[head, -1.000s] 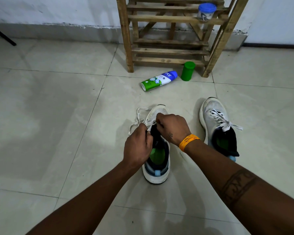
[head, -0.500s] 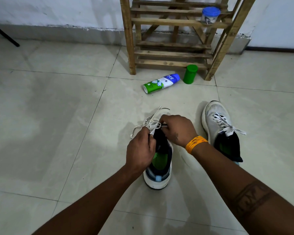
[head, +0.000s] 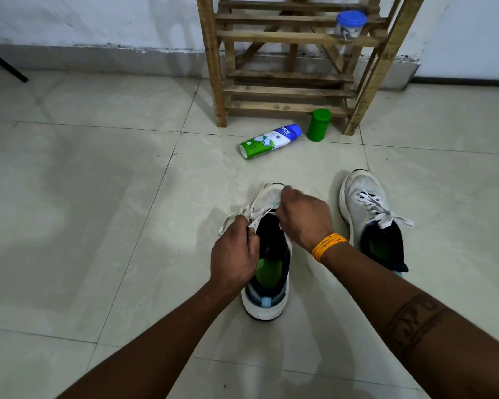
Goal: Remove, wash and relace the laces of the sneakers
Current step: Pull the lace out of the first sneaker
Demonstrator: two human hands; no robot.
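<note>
A white sneaker with a dark tongue and green insole stands on the tiled floor, heel toward me. Its white lace lies loose over the toe and spills to the left. My left hand sits at the sneaker's left side, fingers curled, pinching the lace at the eyelets. My right hand covers the forefoot from the right, fingers curled on the lace; the fingertips are hidden. A second white sneaker, laced and tied, stands to the right.
A wooden rack stands against the far wall, with a blue-lidded jar on a shelf. A green and blue bottle lies on its side in front of it, beside an upright green container. A dark leg crosses far left.
My right hand has moved forward over the toe of the sneaker. The lace has been drawn looser, with a strand now stretched toward the toe. My left hand has kept its hold.
</note>
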